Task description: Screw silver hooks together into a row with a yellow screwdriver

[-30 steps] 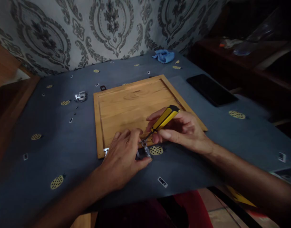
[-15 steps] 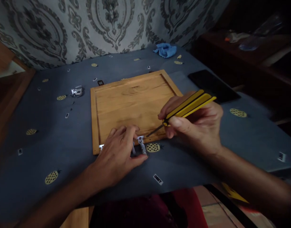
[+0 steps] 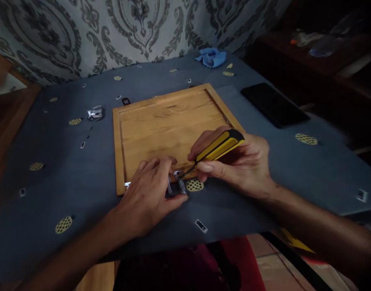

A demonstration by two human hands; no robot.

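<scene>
A framed wooden panel (image 3: pixel 167 131) lies flat on the cloth-covered table. At its near edge sits a silver metal hinge (image 3: pixel 182 186), partly covered by fingers. My left hand (image 3: pixel 149 194) lies over that edge, thumb and fingers curled about the hinge and holding it against the panel. In my right hand (image 3: pixel 240 165) is a yellow and black screwdriver (image 3: pixel 220 145), slanting down to the left. Its tip meets the hinge plate or stops just beside it; I cannot tell which. Left of my left hand, a bit of another metal plate (image 3: pixel 127 185) shows at the panel's corner.
More silver hinge hardware (image 3: pixel 95 113) and small dark screws (image 3: pixel 88 136) lie left of the panel. A dark tablet-like slab (image 3: pixel 275 105) rests at the right, a blue cloth (image 3: pixel 212 57) at the back. A wooden frame (image 3: pixel 20 117) stands at the left edge.
My right hand has moved left and slightly down, bringing the screwdriver tip from the bare wood to the hinge plate. My left hand stays on the hinge.
</scene>
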